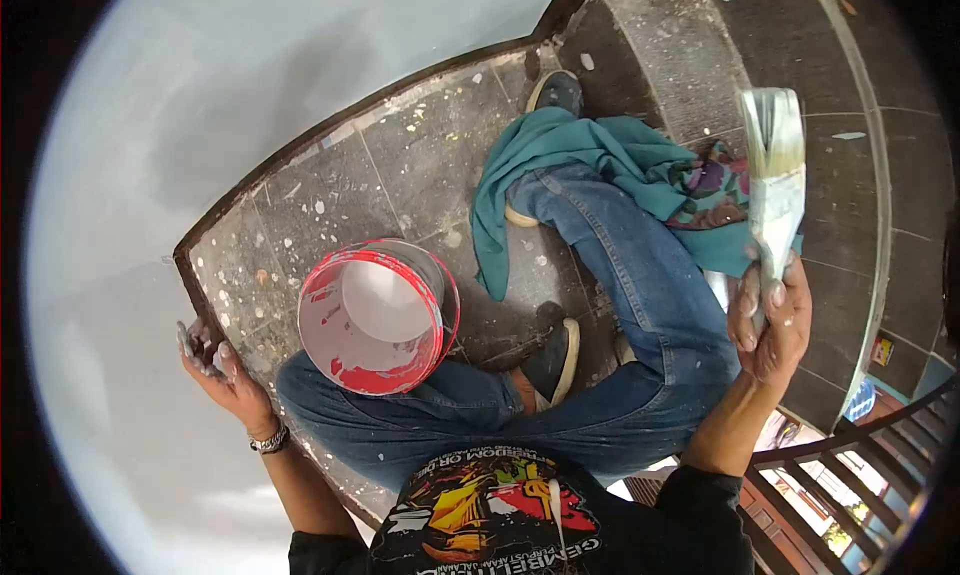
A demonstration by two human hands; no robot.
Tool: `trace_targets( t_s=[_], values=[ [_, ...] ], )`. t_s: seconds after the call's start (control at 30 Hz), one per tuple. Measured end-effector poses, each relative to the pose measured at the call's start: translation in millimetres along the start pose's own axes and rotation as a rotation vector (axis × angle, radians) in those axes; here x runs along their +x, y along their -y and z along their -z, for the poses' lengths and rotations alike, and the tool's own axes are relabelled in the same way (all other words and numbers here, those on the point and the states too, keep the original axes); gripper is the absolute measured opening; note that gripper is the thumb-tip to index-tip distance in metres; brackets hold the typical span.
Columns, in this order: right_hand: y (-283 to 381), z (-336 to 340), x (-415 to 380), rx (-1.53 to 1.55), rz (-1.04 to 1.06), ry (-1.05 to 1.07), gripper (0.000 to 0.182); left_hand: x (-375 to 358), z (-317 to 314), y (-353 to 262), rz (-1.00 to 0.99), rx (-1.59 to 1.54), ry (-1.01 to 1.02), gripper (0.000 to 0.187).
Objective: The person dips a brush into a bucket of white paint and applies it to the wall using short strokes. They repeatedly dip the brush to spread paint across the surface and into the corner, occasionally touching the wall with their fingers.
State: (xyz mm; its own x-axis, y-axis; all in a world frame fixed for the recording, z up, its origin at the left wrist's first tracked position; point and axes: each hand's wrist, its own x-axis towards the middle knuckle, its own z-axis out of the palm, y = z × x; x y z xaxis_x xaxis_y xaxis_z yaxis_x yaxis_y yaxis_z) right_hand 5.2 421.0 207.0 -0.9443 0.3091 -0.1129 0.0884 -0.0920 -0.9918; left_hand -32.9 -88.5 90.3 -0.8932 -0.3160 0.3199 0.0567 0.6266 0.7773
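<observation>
In my right hand (770,320) is a wide paintbrush (777,190), held upright by its handle. Its pale bristles are wet with whitish paint. Out to the left, beside the pale wall, my left hand (222,370) has its fingers apart and loosely bent, with grey paint on the fingertips. No object shows in it. Between my hands, by my left knee, stands a red-rimmed paint bucket (432,345) with white paint inside and smears down its inner wall. A teal cloth (560,145) with a flowered part lies over my right lower leg.
A pale wall (230,125) runs along the left and the top. The dark tiled floor (340,200) is spotted with paint. Steps (665,45) are at the top right. Dark railing bars (840,485) stand at the lower right, near the floor's edge.
</observation>
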Motion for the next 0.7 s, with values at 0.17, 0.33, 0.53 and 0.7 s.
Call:
trace_targets(
  t_s=[0.17, 0.33, 0.53, 0.7],
  values=[
    [-0.6, 1.4, -6.1, -0.019, 0.025, -0.024, 0.048, 32.7, -35.2, -30.3, -0.080, -0.045, 0.153, 0.055],
    [-0.4, -2.3, -10.5, 0.021, -0.010, -0.023, 0.048, 50.5, -67.6, -55.5, -0.161, 0.001, 0.267, 0.048],
    [-1.8, -7.2, -8.2, 0.015, -0.064, 0.025, 0.041, 77.1, -175.8, -134.3, -0.520, -0.017, 0.654, 0.037],
    [2.2, -6.3, -7.6, 0.103, -0.063, -0.010, 0.037, 30.1, -308.2, -173.0, -0.710, 0.019, 0.897, 0.043]
  ],
)
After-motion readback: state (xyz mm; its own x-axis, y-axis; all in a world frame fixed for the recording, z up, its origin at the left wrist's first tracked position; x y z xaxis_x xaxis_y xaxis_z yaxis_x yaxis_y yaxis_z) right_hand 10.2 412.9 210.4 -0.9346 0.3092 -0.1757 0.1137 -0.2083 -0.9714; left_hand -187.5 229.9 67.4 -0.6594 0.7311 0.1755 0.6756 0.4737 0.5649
